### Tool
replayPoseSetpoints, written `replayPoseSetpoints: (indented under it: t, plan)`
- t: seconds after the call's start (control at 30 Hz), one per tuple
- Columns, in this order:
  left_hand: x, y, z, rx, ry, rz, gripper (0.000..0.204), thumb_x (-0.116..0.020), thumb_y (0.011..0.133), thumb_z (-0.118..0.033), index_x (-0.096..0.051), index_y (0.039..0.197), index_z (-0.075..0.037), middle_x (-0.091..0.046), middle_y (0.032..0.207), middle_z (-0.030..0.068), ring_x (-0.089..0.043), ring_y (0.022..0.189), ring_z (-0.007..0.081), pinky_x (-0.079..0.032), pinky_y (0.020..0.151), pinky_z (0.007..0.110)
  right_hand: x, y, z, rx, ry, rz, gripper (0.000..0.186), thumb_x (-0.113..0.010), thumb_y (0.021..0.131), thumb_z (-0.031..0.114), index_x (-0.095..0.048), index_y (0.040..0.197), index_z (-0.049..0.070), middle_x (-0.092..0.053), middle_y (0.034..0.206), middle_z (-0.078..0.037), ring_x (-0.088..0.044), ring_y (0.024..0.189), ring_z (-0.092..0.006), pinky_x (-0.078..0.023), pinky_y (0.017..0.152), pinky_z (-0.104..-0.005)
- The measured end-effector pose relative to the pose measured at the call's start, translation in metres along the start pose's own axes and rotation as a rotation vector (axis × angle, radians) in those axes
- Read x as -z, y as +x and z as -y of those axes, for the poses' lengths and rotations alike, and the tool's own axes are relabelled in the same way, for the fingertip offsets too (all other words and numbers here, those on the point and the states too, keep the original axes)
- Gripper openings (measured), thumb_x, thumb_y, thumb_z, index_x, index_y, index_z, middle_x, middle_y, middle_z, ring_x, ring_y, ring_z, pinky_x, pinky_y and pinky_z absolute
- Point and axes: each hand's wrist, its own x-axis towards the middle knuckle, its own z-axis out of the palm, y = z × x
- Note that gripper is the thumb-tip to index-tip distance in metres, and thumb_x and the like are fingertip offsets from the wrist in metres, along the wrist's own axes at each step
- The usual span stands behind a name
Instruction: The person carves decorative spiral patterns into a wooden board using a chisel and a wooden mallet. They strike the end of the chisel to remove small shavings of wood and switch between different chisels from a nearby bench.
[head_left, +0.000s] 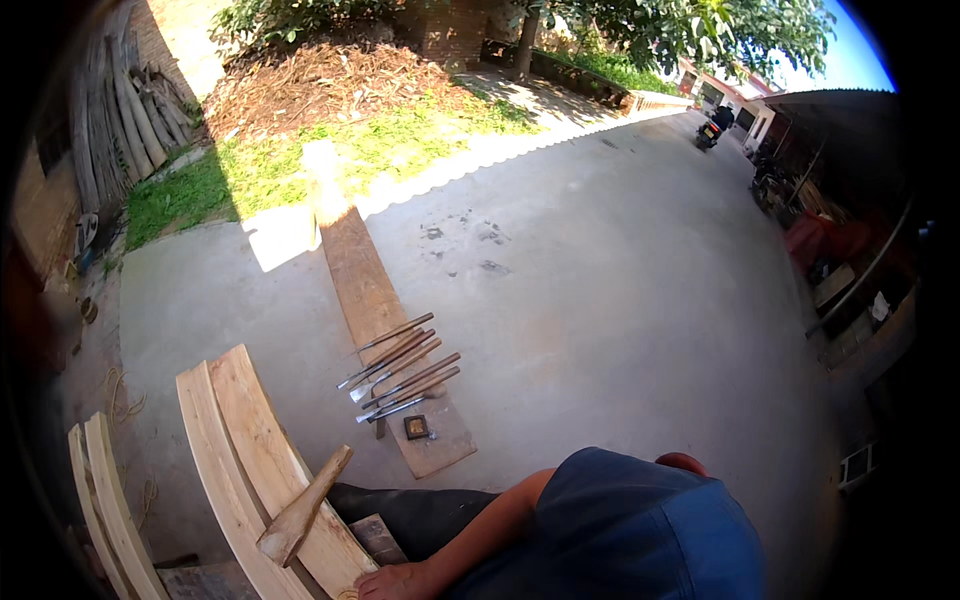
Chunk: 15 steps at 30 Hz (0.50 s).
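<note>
- Left hand (393, 581): rests at the near end of a curved, pale timber (262, 425), lower frame edge. Fingers partly cut off and small; can't tell whether spread or pressed together, or whether they pinch anything.
- Right hand: not visible. Blue shirt (640, 530) fills the lower right; reddish patch (683, 461) at its top edge, can't make out what it is.
- The timber lies alongside a second curved timber (225, 470), narrow dark gap between. Near ends run to or past the bottom edge.
- Wooden mallet (306, 508) lies across both, narrow end up-right, thick end down-left.
- Dark trouser leg (415, 508) beside the timber, partly behind the forearm. Short board (378, 540) between them, mostly covered.
- Chisels (400, 348) with wooden handles lie in a row across a long brown plank (358, 262). They overlap, so exact count is unclear; some blade tips hard to read.
- Small dark square box (416, 427) on the plank near the chisels; yellowish middle, contents unclear.
- Plank's far end is washed out by sun.
- Another pair of curved timbers (112, 490) far left, cut off below.
- Motorcycle (707, 133) with rider, far back; any markings too small to read.
- Right-hand shed (850, 150): deep shade, contents mostly lost.
</note>
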Motion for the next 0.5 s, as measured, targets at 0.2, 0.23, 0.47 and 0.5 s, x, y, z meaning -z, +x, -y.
replayPoseSetpoints:
  t: [0.2,0.23,0.47,0.5]
  plan:
    - [-0.028,-0.007,-0.023,0.167,-0.023,0.067,0.028,-0.059,0.116,-0.027,-0.054,0.1,-0.004,-0.069,0.087,0.0097,-0.063,0.074,0.0161,-0.056,0.069,0.032,0.071,0.032,0.006,-0.224,0.065,0.095,0.027,-0.075,0.083,0.009,-0.075,0.109,0.004,-0.076,0.106,-0.009,-0.072,0.106,-0.0254,-0.053,0.112,-0.0448]
    - [-0.038,-0.006,-0.037,0.166,-0.043,0.058,0.023,-0.059,0.116,-0.025,-0.055,0.103,-0.006,-0.071,0.089,0.0097,-0.067,0.076,0.0174,-0.058,0.072,0.032,0.079,0.043,0.001,-0.212,0.022,0.087,0.027,-0.078,0.082,0.009,-0.077,0.109,0.006,-0.077,0.106,-0.007,-0.073,0.106,-0.0237,-0.054,0.112,-0.0445]
    - [-0.027,-0.024,-0.081,0.031,0.17,0.251,0.009,-0.059,0.112,-0.008,-0.059,0.112,0.001,-0.079,0.093,0.0126,-0.076,0.082,0.0179,-0.061,0.077,0.034,0.086,0.099,0.013,-0.502,0.159,0.195,0.029,-0.086,0.088,0.021,-0.078,0.114,0.01,-0.079,0.095,-0.006,-0.076,0.076,-0.0238,-0.062,0.068,-0.0368]
    - [-0.029,-0.033,-0.088,-0.016,0.276,0.351,0.007,-0.061,0.11,-0.006,-0.06,0.11,0.001,-0.08,0.094,0.0114,-0.077,0.082,0.0173,-0.061,0.075,0.034,0.09,0.105,0.017,-0.584,0.277,0.213,0.03,-0.087,0.089,0.024,-0.078,0.115,0.01,-0.079,0.094,-0.007,-0.075,0.073,-0.0239,-0.061,0.066,-0.037]
